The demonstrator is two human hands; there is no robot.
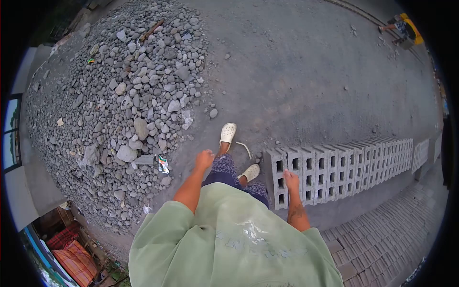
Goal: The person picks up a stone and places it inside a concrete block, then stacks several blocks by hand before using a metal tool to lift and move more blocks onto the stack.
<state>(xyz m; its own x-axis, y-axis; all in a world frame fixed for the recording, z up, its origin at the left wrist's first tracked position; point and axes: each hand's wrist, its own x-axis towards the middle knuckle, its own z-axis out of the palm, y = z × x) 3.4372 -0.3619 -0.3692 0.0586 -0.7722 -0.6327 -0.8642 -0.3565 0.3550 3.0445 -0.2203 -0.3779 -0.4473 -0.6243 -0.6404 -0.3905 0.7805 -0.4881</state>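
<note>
My left hand [204,159] hangs in front of my body on the left, its fingers curled in and nothing showing in them. On the other side, my right hand [290,179] is also loosely curled and overlaps the near end of a long row of grey concrete hollow blocks [361,165]. These blocks stand side by side with their rectangular holes facing me. Between my hands are my feet in cream clogs [229,132], one ahead of the other. A thin pale strip [245,148] lies on the ground beside them.
A large pile of grey stones [126,98] spreads along the left, with a crumpled packet [163,164] at its edge. Many flat grey pieces [387,229] lie in rows at lower right. A person in yellow [412,29] is far off at upper right. Plaid cloth [77,260] lies at lower left.
</note>
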